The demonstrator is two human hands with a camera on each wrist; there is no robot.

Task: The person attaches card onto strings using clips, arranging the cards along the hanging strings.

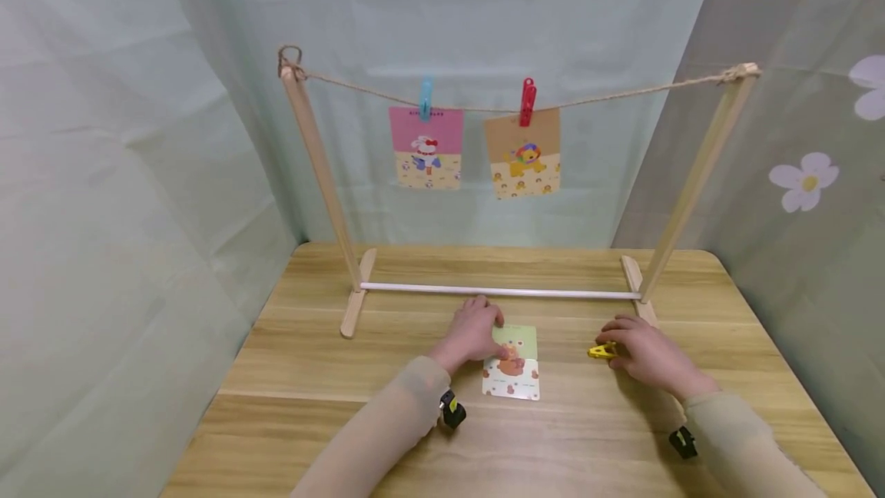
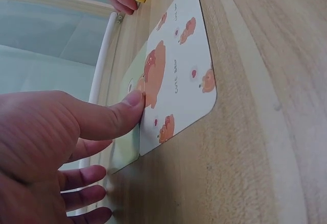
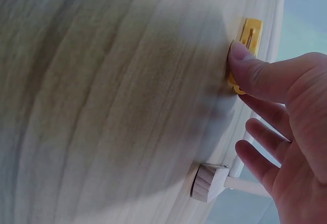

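A green and white bear card (image 1: 510, 383) lies on the wooden table, by the left hand (image 1: 472, 333). In the left wrist view the left thumb (image 2: 125, 113) touches the card near its edge, while the other fingers are loosely spread beside it. To the right, the right hand (image 1: 648, 353) pinches a yellow clothespin (image 1: 601, 350) just at the tabletop. The right wrist view shows the thumb on top of this clothespin (image 3: 252, 32); the index finger is partly hidden.
A wooden frame, with a left post (image 1: 321, 175) and right post (image 1: 698, 179), holds up a twine line (image 1: 615, 97). A blue clothespin (image 1: 425, 98) hangs a pink card (image 1: 427, 167); a red clothespin (image 1: 528, 102) hangs an orange one (image 1: 525, 175). A white rod (image 1: 498, 292) joins the feet.
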